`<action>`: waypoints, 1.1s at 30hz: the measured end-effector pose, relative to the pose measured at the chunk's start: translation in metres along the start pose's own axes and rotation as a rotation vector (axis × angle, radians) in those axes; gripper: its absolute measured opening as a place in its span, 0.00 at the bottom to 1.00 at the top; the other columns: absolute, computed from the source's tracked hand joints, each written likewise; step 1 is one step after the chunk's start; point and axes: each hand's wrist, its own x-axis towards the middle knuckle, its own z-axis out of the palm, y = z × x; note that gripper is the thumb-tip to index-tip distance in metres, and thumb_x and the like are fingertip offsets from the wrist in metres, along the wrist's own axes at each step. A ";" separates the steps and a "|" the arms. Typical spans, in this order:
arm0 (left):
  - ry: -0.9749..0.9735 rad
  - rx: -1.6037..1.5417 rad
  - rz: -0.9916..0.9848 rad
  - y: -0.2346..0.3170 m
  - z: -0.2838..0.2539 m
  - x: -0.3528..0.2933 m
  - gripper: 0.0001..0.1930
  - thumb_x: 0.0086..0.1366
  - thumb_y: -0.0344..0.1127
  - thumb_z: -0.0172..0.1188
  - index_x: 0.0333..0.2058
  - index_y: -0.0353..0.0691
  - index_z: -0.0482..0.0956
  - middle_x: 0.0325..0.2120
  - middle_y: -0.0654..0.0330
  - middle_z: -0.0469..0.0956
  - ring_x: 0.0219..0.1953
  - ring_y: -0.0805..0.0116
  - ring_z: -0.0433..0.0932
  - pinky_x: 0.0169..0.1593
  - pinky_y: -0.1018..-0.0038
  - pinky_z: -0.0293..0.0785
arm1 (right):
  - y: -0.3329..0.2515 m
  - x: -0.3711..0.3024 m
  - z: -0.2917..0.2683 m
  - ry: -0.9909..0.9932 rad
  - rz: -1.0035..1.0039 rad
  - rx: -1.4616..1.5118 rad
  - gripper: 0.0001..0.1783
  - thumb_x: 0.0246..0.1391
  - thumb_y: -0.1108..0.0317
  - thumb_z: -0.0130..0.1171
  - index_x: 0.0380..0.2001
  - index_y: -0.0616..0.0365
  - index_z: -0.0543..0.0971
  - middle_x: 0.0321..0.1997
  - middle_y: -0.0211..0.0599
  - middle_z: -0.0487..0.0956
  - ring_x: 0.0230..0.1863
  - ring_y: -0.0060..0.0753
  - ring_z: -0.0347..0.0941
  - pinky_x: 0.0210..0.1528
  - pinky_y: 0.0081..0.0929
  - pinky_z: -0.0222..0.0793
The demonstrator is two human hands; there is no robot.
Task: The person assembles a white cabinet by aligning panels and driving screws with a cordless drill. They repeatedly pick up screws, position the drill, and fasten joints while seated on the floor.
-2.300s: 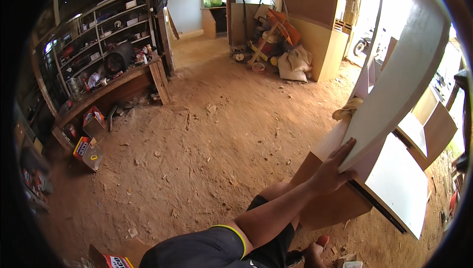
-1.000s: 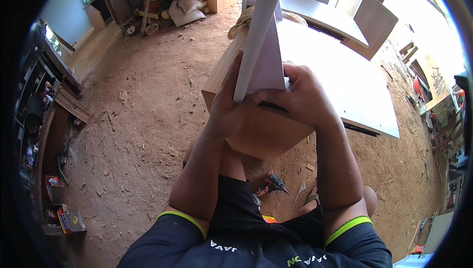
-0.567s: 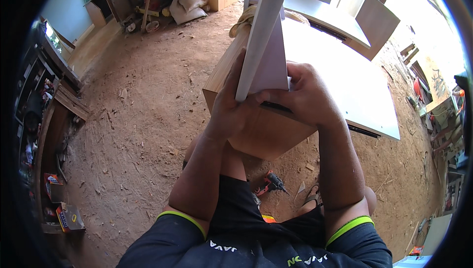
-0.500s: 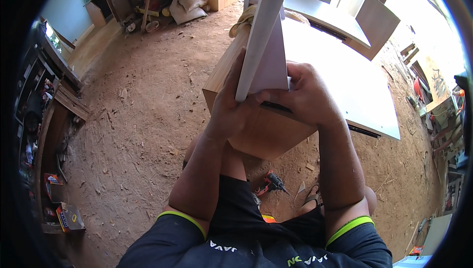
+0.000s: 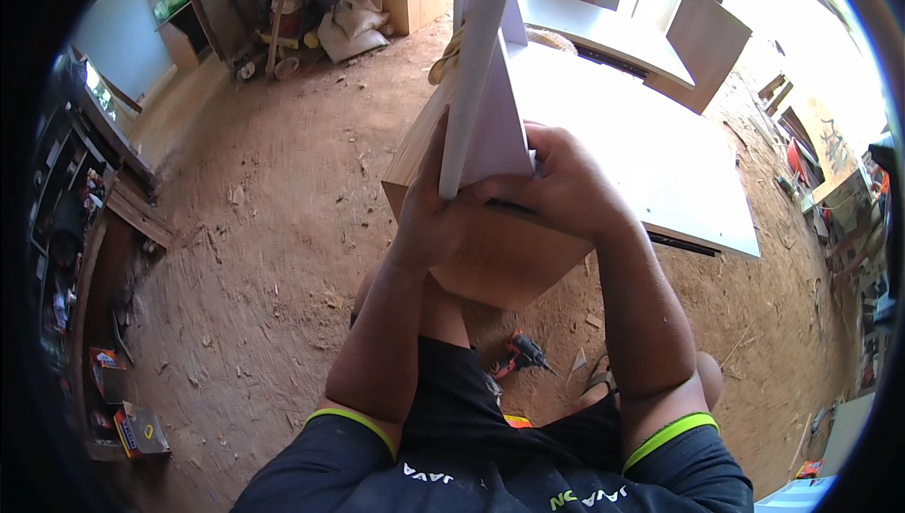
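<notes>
- Both hands are clamped on a white board (image 5: 483, 70) that stands up on edge: left hand (image 5: 436, 216) wrapped round its near-left side, right hand (image 5: 558, 183) gripping the lower right corner.
- That board sits on top of a brown cabinet box (image 5: 500, 258), right beside a big white panel (image 5: 650, 155).
- Red drill (image 5: 517, 355) lies on the dirt floor (image 5: 283, 230) between the person's legs.
</notes>
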 end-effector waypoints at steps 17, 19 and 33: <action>-0.056 0.261 -0.142 0.006 -0.012 -0.010 0.39 0.73 0.34 0.61 0.76 0.39 0.50 0.67 0.47 0.67 0.69 0.57 0.67 0.68 0.62 0.65 | 0.036 -0.147 -0.134 0.827 0.155 -0.795 0.29 0.56 0.52 0.73 0.53 0.62 0.82 0.52 0.49 0.84 0.53 0.41 0.80 0.56 0.41 0.76; -0.075 0.229 -0.150 0.006 -0.014 -0.011 0.37 0.74 0.35 0.60 0.75 0.37 0.51 0.65 0.47 0.69 0.67 0.57 0.69 0.67 0.63 0.67 | 0.055 -0.189 -0.183 1.141 0.420 -0.887 0.28 0.60 0.51 0.69 0.55 0.62 0.81 0.54 0.50 0.83 0.55 0.43 0.80 0.58 0.44 0.76; -0.016 0.288 -0.046 0.002 -0.007 -0.017 0.31 0.77 0.38 0.57 0.72 0.34 0.57 0.59 0.51 0.74 0.61 0.63 0.73 0.62 0.67 0.70 | 0.117 -0.260 -0.224 1.299 0.645 0.244 0.30 0.66 0.54 0.63 0.60 0.56 0.63 0.44 0.38 0.78 0.35 0.29 0.79 0.33 0.30 0.76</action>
